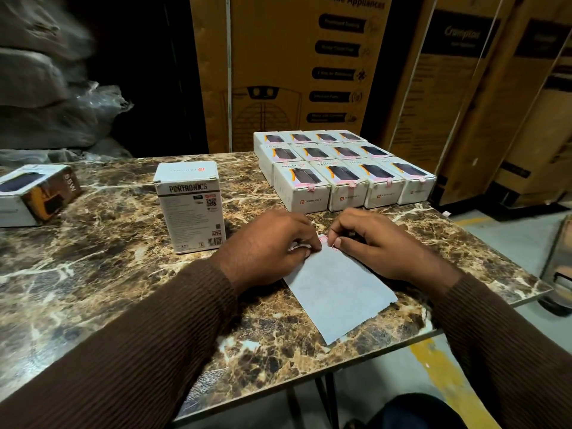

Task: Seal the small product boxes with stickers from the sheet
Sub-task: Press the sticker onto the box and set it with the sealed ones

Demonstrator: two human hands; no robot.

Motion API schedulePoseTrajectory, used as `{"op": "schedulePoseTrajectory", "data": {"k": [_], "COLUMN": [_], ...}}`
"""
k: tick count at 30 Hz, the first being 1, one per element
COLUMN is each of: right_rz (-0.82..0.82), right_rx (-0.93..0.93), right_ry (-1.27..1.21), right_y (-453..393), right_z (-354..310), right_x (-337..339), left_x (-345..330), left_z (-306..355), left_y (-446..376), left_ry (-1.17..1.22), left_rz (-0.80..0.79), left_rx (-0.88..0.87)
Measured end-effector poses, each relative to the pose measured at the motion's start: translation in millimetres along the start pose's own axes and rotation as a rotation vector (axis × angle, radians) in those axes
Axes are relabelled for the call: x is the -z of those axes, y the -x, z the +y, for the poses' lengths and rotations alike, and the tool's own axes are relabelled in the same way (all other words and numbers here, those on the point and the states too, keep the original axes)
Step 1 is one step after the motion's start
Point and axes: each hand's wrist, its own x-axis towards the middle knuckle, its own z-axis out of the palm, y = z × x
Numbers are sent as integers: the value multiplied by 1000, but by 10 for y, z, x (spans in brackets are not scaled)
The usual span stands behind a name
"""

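Note:
A pale sticker sheet [335, 292] lies on the marble table [108, 274], its far end under my fingers. My left hand [269, 246] holds down that far end with curled fingers. My right hand [374, 243] pinches at a pink sticker [323, 239] on the sheet's top edge. Several small white product boxes [343, 168] stand in rows at the back right of the table, the front ones with pink stickers over their flaps. One upright white box [192, 209] stands alone to the left of my hands.
A larger box [34, 195] lies on its side at the table's left edge. Tall brown cartons [294, 72] rise behind the table. Wrapped dark bundles [46, 97] are stacked at the back left. The table's right edge drops to a grey floor [507, 230].

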Motion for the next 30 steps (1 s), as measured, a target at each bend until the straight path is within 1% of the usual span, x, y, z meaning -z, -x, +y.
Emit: {"op": "schedulePoseTrajectory", "data": {"k": [8, 16, 22, 26, 30], "right_rz": [14, 53, 103, 156, 174], "right_rx": [-37, -63, -53, -80, -52], "right_ry": [-23, -24, -29, -63, -41], "right_y": [12, 35, 58, 75, 96], "right_z": [-19, -62, -86, -120, -140], "right_x": [-3, 0, -3, 32, 26], "left_x": [8, 3, -18, -30, -41], "left_z": [51, 68, 104, 77, 56], "left_y": [-10, -16, -17, -16, 1], "left_ry": [-54, -49, -61, -80, -51], "left_rz": [-6, 2, 29, 33, 44], "left_rx": [7, 15, -19, -30, -27]}}
